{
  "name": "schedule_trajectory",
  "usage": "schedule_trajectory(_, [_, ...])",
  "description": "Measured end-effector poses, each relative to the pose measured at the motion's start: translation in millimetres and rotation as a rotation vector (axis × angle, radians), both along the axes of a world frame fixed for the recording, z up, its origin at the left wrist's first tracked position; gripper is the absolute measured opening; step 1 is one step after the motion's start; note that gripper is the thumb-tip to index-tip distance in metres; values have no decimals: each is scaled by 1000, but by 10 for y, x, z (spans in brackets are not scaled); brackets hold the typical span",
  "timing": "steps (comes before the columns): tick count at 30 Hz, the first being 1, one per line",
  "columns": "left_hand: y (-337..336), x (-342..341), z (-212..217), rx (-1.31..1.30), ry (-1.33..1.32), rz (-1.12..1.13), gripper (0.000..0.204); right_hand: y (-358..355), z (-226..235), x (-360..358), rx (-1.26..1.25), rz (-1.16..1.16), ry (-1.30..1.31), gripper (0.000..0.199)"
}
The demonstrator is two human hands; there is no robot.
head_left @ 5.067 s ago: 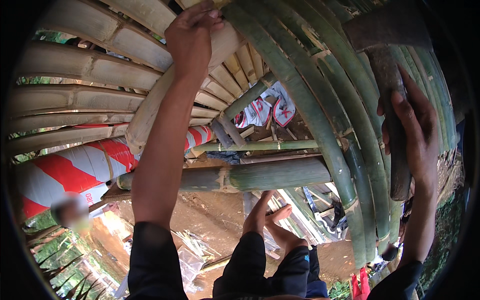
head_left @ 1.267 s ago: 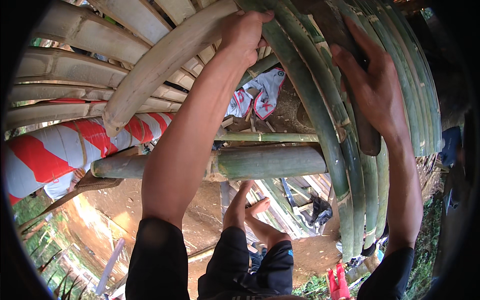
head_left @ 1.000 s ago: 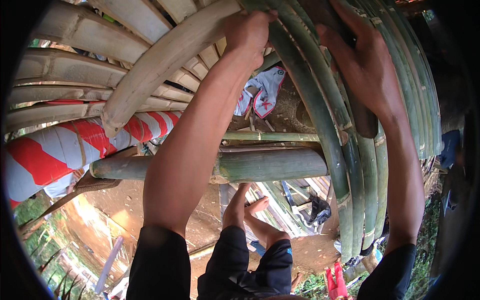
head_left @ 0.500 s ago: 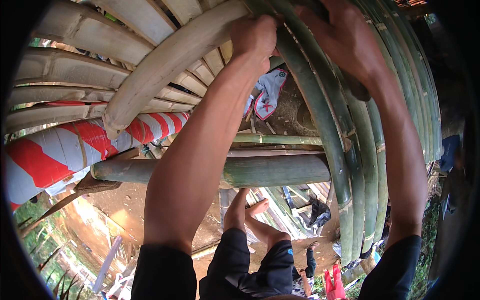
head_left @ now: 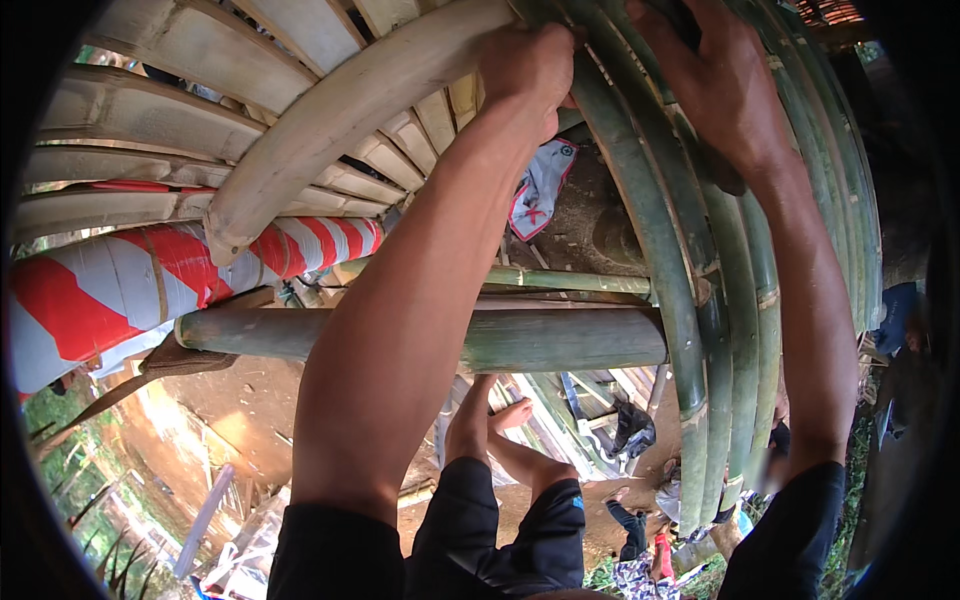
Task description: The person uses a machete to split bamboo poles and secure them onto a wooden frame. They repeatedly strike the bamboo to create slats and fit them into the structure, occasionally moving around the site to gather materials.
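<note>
Above me my left hand point(head_left: 530, 75) is closed, knuckles up, around the edge of a green split-bamboo slat point(head_left: 640, 200), next to the upper end of a curved pale wooden piece point(head_left: 340, 110). My right hand point(head_left: 725, 85) is higher up over the neighbouring bamboo slats point(head_left: 745, 300). Its fingers curl around something dark, and the rounded end of a dark brown handle point(head_left: 727, 178) shows below the palm. The rest of that tool is hidden by the hand.
A thick green bamboo pole point(head_left: 560, 340) crosses below my forearms. At left lies a pole wrapped in red-and-white sheeting point(head_left: 110, 290), under fanned pale bamboo slats point(head_left: 150, 115). A grey cloth point(head_left: 542, 185) hangs beyond. People point(head_left: 635, 535) are on the ground far below.
The view has shifted slightly, so my left hand and the slats appear a little further right. My right hand has turned, and more of its fingers show.
</note>
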State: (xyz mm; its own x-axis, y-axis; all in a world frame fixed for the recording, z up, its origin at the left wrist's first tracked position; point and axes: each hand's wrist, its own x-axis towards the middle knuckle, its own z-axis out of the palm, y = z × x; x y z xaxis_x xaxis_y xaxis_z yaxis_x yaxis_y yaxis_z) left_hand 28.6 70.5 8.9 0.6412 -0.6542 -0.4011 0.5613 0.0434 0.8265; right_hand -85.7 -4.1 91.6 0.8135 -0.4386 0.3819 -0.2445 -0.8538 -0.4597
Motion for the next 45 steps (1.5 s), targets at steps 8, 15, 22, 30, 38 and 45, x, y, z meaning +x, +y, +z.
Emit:
schedule_trajectory(8, [-26, 75, -172, 48, -74, -29, 9, -80, 76, 80, 6, 119, 83, 52])
schedule_trajectory(15, [-30, 44, -105, 81, -86, -3, 11, -168, 31, 103, -35, 105, 77, 53])
schedule_trajectory(22, [30, 73, -92, 69, -62, -10, 12, -33, 177, 276, 25, 31, 238, 50])
schedule_trajectory(30, [28, 66, -77, 72, -83, -15, 13, 55, 407, 239, 140, 108, 325, 50])
schedule_trajectory(38, [5, 39, -138, 77, -86, 27, 23, 45, 211, 177, 59, 92, 164, 52])
schedule_trajectory(45, [-27, 1, -154, 75, -94, 8, 20, -143, 172, 167, -1, 147, 261, 51])
